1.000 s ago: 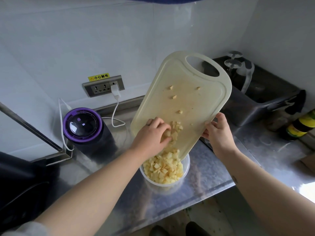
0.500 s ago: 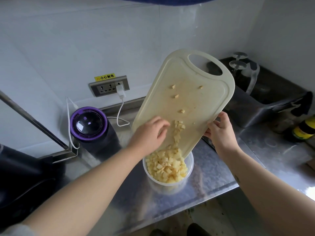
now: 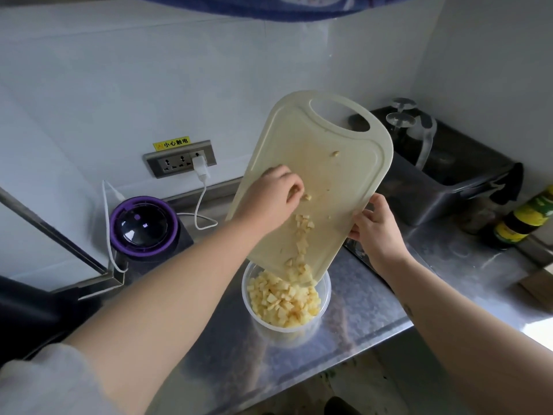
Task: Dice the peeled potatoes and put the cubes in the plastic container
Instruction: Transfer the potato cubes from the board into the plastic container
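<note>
A: Board, where's it being held?

B: The cutting board (image 3: 317, 163) is being held tilted over the plastic container (image 3: 325, 290), w/ its lower corner just above the rim and its handle hole at the top. It's being gripped at the lower right edge by the right hand (image 3: 377, 232), fingers curled round it.

A: And the other hand?

B: The left hand (image 3: 269, 199) is being laid against the board's face, approx. midway up. Fingers are bent, tips down on the surface beside a cube. Whether anything's being pinched can't be told.

A: The potato cubes?

B: Most are being held in the container as a heap (image 3: 284, 304), nearly up to the rim. A trail of cubes (image 3: 302, 235) is being carried on the board, from the left fingertips down to the low corner. One stray bit is stuck higher up.

A: Container's spot?

B: It's being supported by the steel counter (image 3: 374, 295), near the front edge. A purple-lidded appliance (image 3: 140, 226) is being kept well to its left, below the wall socket (image 3: 179, 158), etc.
</note>
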Motion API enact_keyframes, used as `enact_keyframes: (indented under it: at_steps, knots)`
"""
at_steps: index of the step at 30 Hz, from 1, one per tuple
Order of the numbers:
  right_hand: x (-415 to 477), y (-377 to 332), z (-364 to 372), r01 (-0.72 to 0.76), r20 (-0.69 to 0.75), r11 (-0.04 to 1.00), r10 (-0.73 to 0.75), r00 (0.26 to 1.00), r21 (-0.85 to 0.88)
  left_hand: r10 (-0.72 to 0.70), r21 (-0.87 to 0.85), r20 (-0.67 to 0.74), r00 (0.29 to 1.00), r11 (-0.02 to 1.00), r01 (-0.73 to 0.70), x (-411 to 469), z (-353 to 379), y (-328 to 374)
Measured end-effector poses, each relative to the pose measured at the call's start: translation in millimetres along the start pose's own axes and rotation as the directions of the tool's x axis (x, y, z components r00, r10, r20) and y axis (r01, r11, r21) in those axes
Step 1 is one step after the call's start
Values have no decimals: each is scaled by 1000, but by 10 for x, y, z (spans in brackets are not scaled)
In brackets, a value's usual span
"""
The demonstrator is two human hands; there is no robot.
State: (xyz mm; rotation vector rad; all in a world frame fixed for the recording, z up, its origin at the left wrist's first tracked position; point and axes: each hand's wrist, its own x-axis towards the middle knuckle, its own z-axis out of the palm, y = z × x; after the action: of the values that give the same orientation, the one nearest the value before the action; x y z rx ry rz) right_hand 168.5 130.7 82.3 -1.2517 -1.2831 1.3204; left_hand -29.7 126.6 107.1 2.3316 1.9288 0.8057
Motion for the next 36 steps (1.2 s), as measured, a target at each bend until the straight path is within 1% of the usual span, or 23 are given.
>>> enact_keyframes:
  at_steps: [3, 6, 7, 8, 9, 10, 12, 14, 15, 17, 22, 28, 30, 32, 34, 36]
  knots:
    - [-2, 10, 25, 11, 13, 1000, -10, 1000, -15, 62, 2, 118, 991, 998, -63, -286, 136, 41]
    - [-4, 30, 42, 15, 24, 999, -15, 1000, -38, 78, 66, 329, 941, 992, -105, -538, 218, 49]
    - [-5, 34, 46, 18, 26, 999, -17, 1000, -47, 75, 81, 362, 929, 990, -111, -577, 225, 38]
    - [-4, 37, 50, 22, 28, 998, -20, 999, -54, 77, 67, 351, 933, 992, -108, -577, 208, 29]
    - [-5, 39, 55, 24, 30, 998, -22, 999, -57, 85, 35, 309, 947, 994, -101, -545, 171, 28]
    - [-4, 38, 61, 25, 31, 998, -23, 999, -58, 99, 1, 243, 965, 995, -102, -485, 136, 33]
    - [-6, 30, 71, 28, 33, 998, -26, 999, -58, 136, -25, 69, 988, 991, -134, -299, 35, 82]
    - [-6, 23, 76, 31, 30, 997, -29, 999, -65, 166, -5, -109, 980, 986, -167, -66, -71, 162]
    - [-8, 18, 79, 34, 30, 997, -31, 999, -74, 170, 9, -169, 971, 985, -171, 51, -114, 197]
    - [-14, 8, 86, 36, 33, 996, -33, 999, -86, 152, 23, -213, 965, 988, -150, 261, -185, 256]
    - [-30, 10, 91, 35, 36, 996, -32, 999, -86, 156, 36, -127, 980, 988, -153, 437, -182, 300]
    - [-51, 29, 88, 32, 33, 997, -30, 999, -63, 192, 19, -18, 981, 981, -191, 67, 2, 249]
    - [-56, 34, 99, 26, 34, 998, -24, 999, -65, 166, -5, 10, 986, 986, -166, -132, 115, 199]
    - [-53, 46, 113, 15, 29, 998, -13, 999, -55, 121, -24, 81, 989, 993, -119, -334, 231, 163]
    - [-47, 52, 125, 7, 18, 999, -6, 1000, -54, 91, -15, 160, 983, 996, -90, -524, 335, 135]
    - [-51, 42, 130, 9, 10, 998, -9, 1000, -69, 86, -4, 196, 977, 996, -87, -684, 419, 102]
